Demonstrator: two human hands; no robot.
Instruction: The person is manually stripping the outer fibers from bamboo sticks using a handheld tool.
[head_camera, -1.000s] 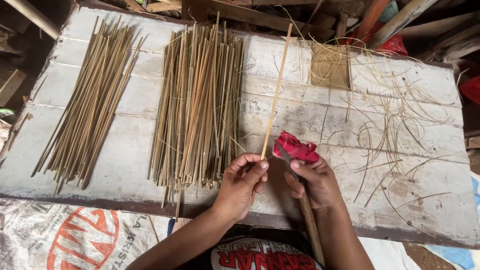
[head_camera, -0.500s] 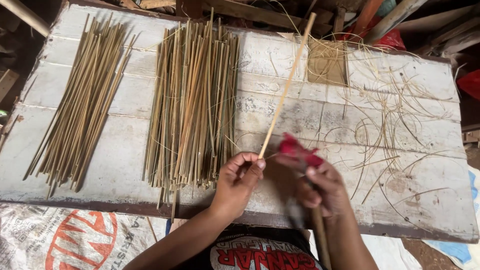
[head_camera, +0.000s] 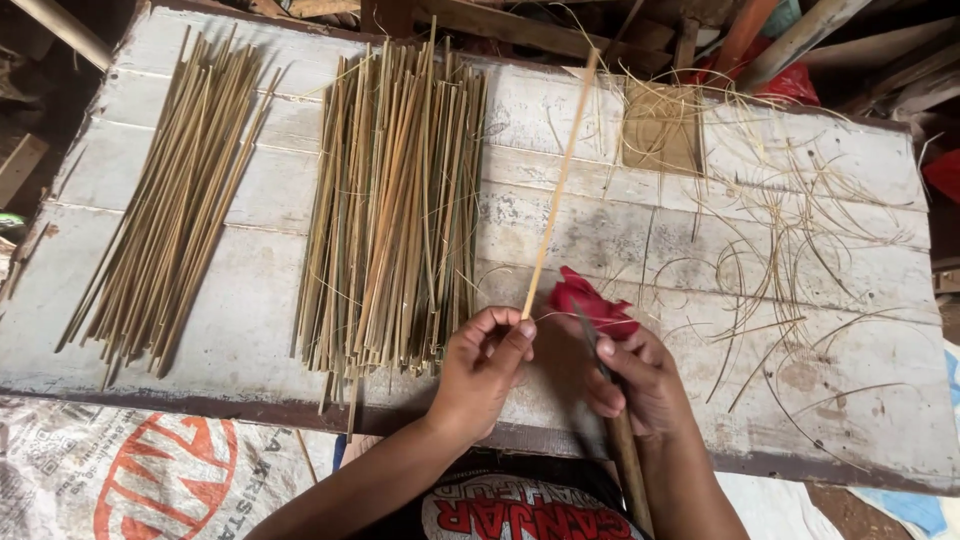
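- My left hand (head_camera: 485, 365) pinches the near end of one thin stick (head_camera: 558, 190) between thumb and forefinger; other fingers curled under.
- Stick runs from that pinch up and away, slightly rightward, its far end reaching the back edge of the board (head_camera: 250, 330). It sits between the middle bundle and the shavings.
- My right hand (head_camera: 640, 375) is closed round a knife (head_camera: 610, 400); dark blade shows above the fist, wooden handle sticks out below toward my body.
- Blade tip sits just right of the stick's near end; I can't tell if it touches.
- Red cloth (head_camera: 590, 300) wraps the right forefinger or thumb, right beside the blade; which digit, can't tell.
- The two hands are near each other, over the near edge of the board, not touching.
- Left of my left hand: middle bundle (head_camera: 395, 200) of split sticks, lying lengthwise away from me, near ends ragged, almost touching the left hand.
- Further left, well apart: left bundle (head_camera: 170, 210), thinner sticks, fanned slightly and tilted.
- Right of the stick: loose curly shavings (head_camera: 790, 240) spread over the board's right half.
- Small tan block (head_camera: 660, 128) at the back, under some shavings.
- Board is whitish, worn planks.
- Printed sack (head_camera: 130, 470) below the board's near left edge.
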